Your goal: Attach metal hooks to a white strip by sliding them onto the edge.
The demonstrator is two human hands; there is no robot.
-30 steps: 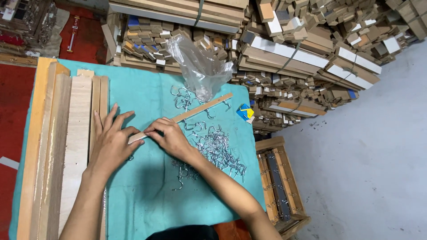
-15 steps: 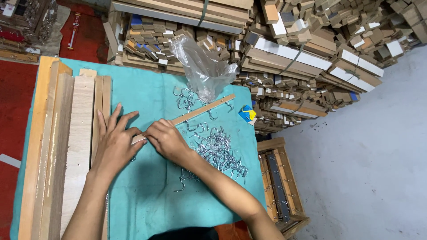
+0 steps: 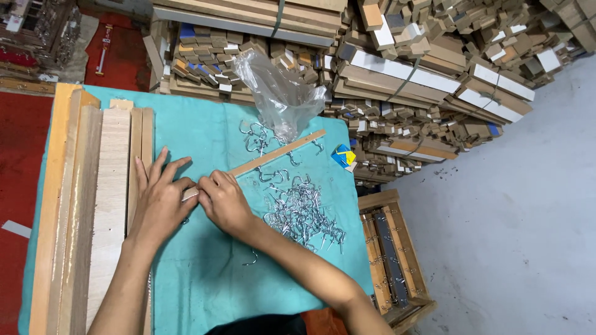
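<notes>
A thin wooden strip (image 3: 276, 154) lies slanted across a teal cloth (image 3: 205, 279) on the table. My left hand (image 3: 158, 198) rests flat on the strip's near end, fingers spread. Beside it, my right hand (image 3: 225, 201) pinches something small at that same end; what it pinches is hidden. A heap of metal screw hooks (image 3: 304, 214) lies just right of my right wrist. More hooks (image 3: 254, 138) lie near a crumpled clear plastic bag (image 3: 279, 93).
Long wooden planks (image 3: 93, 198) lie along the table's left side. Bundled wood strips and blocks (image 3: 397, 68) are stacked behind the table. A wooden crate (image 3: 391, 248) stands on the grey floor at right. A small blue and yellow object (image 3: 343, 155) sits at the table's edge.
Both hands stay at the strip's near end. My right hand has shifted slightly left, closer against my left hand.
</notes>
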